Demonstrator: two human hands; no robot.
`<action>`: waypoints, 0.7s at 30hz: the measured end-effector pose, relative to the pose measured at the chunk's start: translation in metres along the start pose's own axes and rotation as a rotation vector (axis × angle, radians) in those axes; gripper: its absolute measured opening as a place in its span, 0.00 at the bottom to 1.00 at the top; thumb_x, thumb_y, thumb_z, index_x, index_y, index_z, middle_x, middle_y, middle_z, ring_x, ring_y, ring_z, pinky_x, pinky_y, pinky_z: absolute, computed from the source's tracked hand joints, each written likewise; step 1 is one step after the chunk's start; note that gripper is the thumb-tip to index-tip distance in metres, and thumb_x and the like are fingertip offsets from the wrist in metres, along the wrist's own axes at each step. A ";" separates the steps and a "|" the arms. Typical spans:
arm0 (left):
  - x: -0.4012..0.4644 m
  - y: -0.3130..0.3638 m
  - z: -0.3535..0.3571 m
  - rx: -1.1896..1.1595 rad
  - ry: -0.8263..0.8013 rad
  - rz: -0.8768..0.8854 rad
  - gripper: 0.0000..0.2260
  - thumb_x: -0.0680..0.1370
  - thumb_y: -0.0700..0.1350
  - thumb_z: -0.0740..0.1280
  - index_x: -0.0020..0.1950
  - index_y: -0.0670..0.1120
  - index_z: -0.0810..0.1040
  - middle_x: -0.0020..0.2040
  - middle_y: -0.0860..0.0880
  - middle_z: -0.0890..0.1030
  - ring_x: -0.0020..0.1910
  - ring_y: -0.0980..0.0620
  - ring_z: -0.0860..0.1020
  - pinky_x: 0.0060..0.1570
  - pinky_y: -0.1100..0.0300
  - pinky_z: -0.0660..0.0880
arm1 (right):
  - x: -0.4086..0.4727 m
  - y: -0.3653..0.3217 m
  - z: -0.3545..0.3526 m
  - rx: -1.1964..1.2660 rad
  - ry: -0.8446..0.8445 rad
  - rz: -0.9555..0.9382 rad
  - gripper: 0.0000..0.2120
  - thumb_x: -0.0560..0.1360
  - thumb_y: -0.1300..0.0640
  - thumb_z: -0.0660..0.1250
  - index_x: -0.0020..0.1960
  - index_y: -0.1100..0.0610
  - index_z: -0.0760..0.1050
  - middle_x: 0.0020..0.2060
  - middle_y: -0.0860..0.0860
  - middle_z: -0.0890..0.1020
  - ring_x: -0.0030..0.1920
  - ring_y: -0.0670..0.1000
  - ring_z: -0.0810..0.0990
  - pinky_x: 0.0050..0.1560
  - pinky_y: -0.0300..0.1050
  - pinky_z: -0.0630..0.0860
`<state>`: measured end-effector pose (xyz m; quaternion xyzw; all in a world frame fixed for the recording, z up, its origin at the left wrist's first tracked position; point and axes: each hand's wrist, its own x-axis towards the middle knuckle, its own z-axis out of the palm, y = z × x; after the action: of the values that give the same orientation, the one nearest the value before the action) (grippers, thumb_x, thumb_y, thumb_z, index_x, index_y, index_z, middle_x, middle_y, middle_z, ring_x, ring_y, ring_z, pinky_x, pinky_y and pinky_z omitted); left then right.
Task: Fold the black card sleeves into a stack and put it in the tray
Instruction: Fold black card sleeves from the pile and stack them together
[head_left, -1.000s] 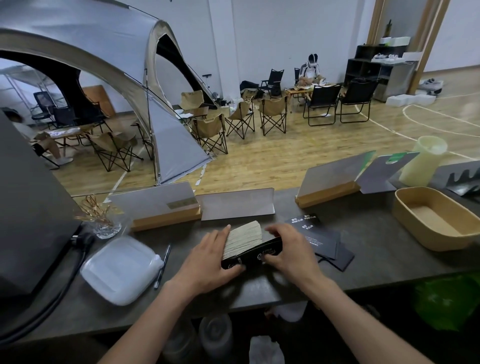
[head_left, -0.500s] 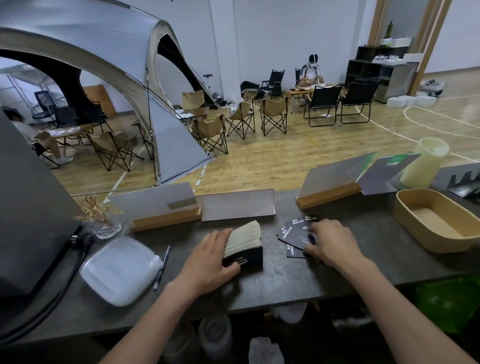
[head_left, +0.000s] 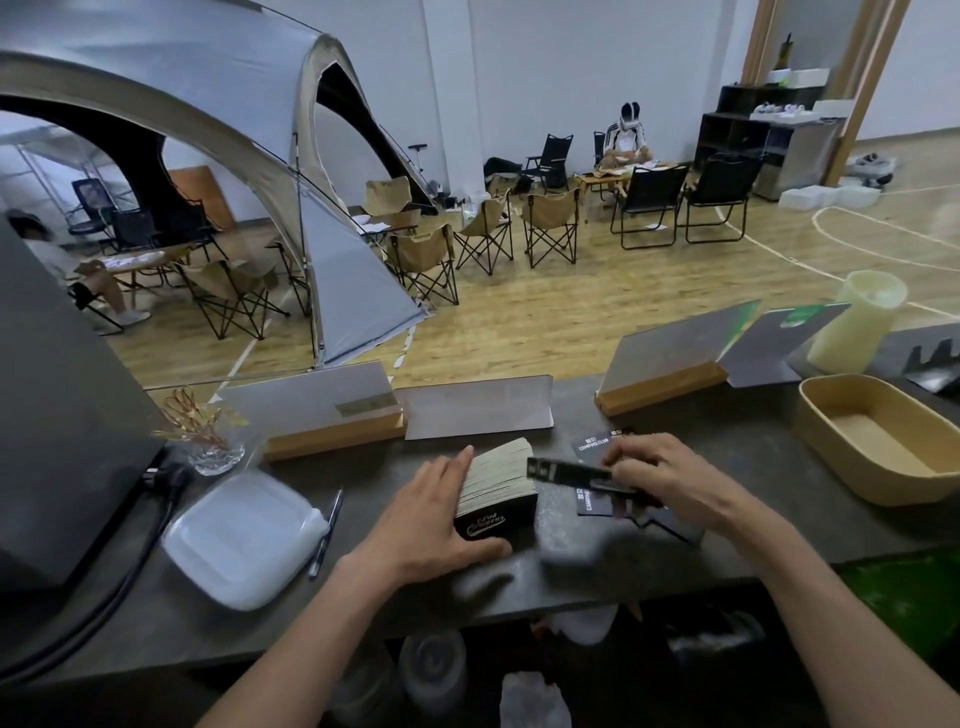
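Stack (head_left: 497, 486) shows pale edges under a black printed face.

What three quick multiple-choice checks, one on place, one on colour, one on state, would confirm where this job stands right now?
1. Where is the tray?
A. At the right end of the counter
B. Under the stack
C. On the floor

2. What colour are the loose sleeves?
A. White
B. Black with white print
C. Green

3. What is the right hand doing?
A. Resting flat and empty
B. Holding a pen
C. Holding a sleeve lifted beside the stack

Answers: 1 A, the tan tray sits empty at the far right. 2 B, white lettering shows on black card. 3 C, its fingers pinch the sleeve while the left hand steadies the stack.
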<state>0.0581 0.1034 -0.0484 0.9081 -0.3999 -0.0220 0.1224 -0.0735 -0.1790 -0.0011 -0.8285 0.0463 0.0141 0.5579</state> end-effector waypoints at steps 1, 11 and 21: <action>0.000 0.001 -0.001 -0.005 -0.019 -0.007 0.57 0.64 0.81 0.62 0.82 0.50 0.45 0.75 0.50 0.63 0.72 0.51 0.63 0.73 0.52 0.64 | -0.001 -0.004 0.007 -0.005 -0.109 0.058 0.13 0.74 0.53 0.66 0.49 0.62 0.80 0.39 0.56 0.86 0.38 0.53 0.85 0.40 0.51 0.78; 0.003 -0.004 0.007 -0.004 0.076 0.007 0.47 0.70 0.66 0.67 0.82 0.49 0.50 0.69 0.50 0.68 0.68 0.50 0.68 0.66 0.56 0.68 | 0.032 0.014 0.108 -0.337 0.532 0.076 0.27 0.65 0.40 0.78 0.59 0.50 0.76 0.54 0.45 0.81 0.55 0.46 0.79 0.59 0.45 0.75; 0.005 -0.002 0.005 -0.014 0.056 -0.007 0.44 0.70 0.63 0.65 0.81 0.49 0.52 0.68 0.50 0.68 0.67 0.50 0.68 0.66 0.56 0.68 | 0.022 0.019 0.054 -0.509 0.388 0.111 0.24 0.74 0.53 0.69 0.69 0.54 0.75 0.70 0.50 0.74 0.70 0.51 0.71 0.71 0.44 0.67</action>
<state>0.0621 0.1004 -0.0540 0.9088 -0.3931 0.0004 0.1398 -0.0515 -0.1379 -0.0404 -0.9250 0.1916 -0.1025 0.3118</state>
